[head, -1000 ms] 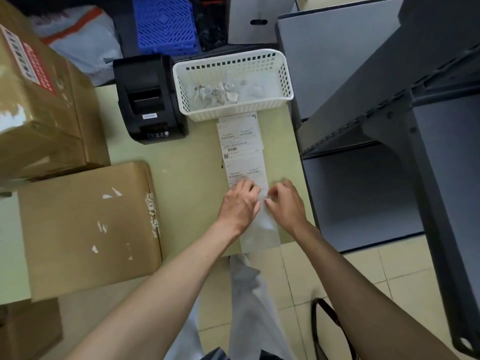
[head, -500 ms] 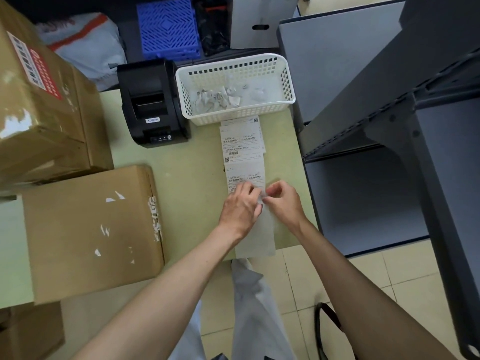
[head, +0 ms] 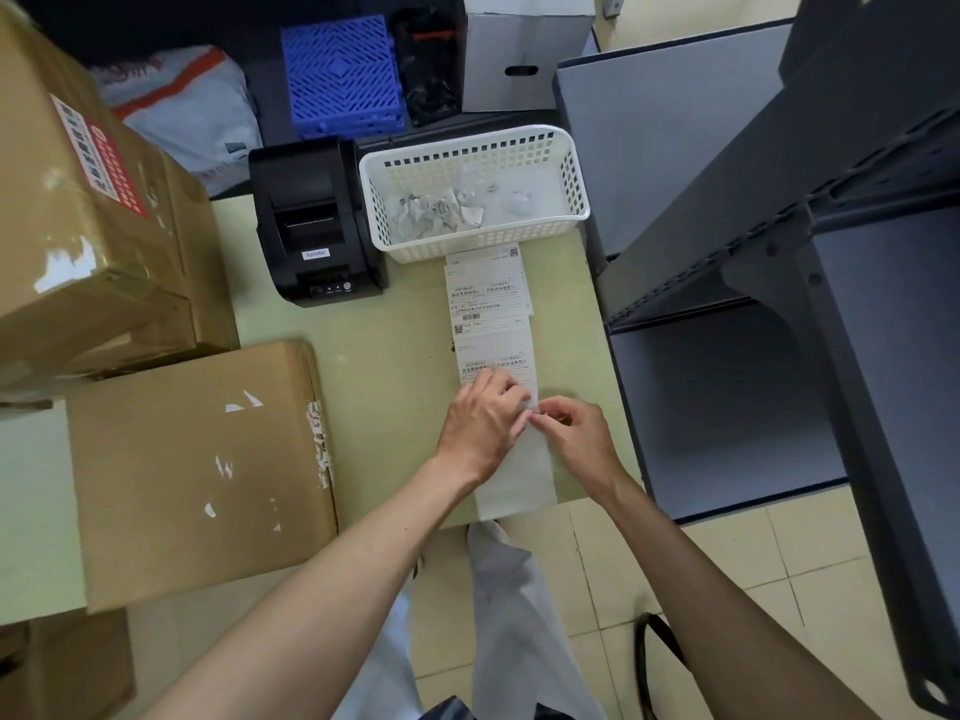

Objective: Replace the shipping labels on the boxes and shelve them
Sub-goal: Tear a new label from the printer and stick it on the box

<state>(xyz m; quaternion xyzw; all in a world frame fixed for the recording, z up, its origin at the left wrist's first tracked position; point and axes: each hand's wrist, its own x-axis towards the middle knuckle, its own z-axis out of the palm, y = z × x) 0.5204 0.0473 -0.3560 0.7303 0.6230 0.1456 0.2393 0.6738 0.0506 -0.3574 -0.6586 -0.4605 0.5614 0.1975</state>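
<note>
A strip of white shipping labels lies on the pale green table, running from the white basket toward the near edge. My left hand rests on the strip, fingers over a printed label. My right hand pinches the corner of that label at the strip's right edge, beside my left fingertips. The blank backing paper trails off the table's near edge. A flat brown box with torn label remnants lies to the left. A taller taped box with a red and white label stands at the far left.
A black label printer stands behind the strip, next to a white basket holding torn paper scraps. Dark grey metal shelving fills the right side. A blue crate and a mail bag lie beyond the table. Another box sits bottom left.
Both hands stay on the label strip; my right fingers have closed tighter on the label's corner beside my left hand. The view has shifted slightly.
</note>
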